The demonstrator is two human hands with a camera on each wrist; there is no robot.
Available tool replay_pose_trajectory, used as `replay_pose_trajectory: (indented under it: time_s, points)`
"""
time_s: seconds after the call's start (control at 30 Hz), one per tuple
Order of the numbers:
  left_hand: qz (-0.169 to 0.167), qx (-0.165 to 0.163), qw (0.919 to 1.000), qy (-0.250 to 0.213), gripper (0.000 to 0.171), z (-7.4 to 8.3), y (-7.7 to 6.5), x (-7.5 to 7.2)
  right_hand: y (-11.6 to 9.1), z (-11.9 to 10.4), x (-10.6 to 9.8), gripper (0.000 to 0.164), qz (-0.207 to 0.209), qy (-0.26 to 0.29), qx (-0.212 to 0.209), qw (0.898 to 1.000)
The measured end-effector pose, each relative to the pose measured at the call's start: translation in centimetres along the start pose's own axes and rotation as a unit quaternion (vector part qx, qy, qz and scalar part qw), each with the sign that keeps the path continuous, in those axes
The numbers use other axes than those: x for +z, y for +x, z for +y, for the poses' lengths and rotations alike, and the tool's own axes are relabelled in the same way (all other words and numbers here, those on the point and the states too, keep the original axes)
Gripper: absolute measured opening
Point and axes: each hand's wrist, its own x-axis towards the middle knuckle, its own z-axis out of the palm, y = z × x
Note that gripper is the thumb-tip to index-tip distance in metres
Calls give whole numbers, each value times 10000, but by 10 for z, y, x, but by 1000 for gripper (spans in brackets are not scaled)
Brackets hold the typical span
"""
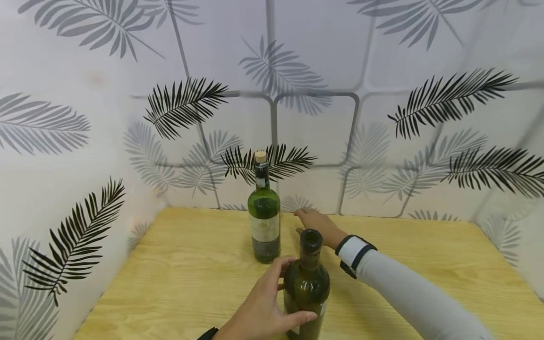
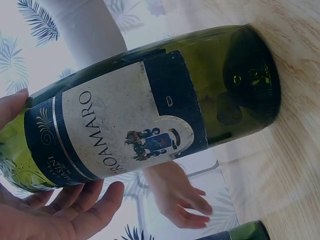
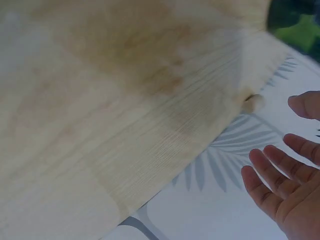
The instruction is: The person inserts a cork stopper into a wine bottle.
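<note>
My left hand (image 1: 267, 302) grips a dark green wine bottle (image 1: 307, 283) near the front of the table, fingers and thumb curled round it. Its mouth is uncorked, and the left wrist view shows its cream and navy label (image 2: 120, 115). Beyond it my right hand (image 1: 316, 225) reaches over the back of the table, fingers spread and holding nothing. In the right wrist view a small tan, cork-like piece (image 3: 253, 103) lies at the table's back edge, a little way from those fingertips. Left of the right hand stands a second green wine bottle (image 1: 264, 226), upright with a cork (image 1: 260, 157) in its neck.
The light wooden table (image 1: 182, 264) runs back to a wall (image 1: 314, 127) covered in a grey and black leaf pattern. My right forearm in a pale sleeve (image 1: 408, 288) crosses over the table's right side, behind the near bottle.
</note>
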Motion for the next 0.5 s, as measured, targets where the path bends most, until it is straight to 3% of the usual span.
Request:
replay_pose_trajectory:
  time_s: [0.27, 0.5]
  points:
    - [-157, -427, 9987, -241, 81, 1, -2, -4, 46, 10, 43, 43, -40, -329, -304, 9990]
    - [-172, -491, 9979, -398, 77, 5, 0, -4, 61, 15, 53, 31, 429, -300, -1082, 9928]
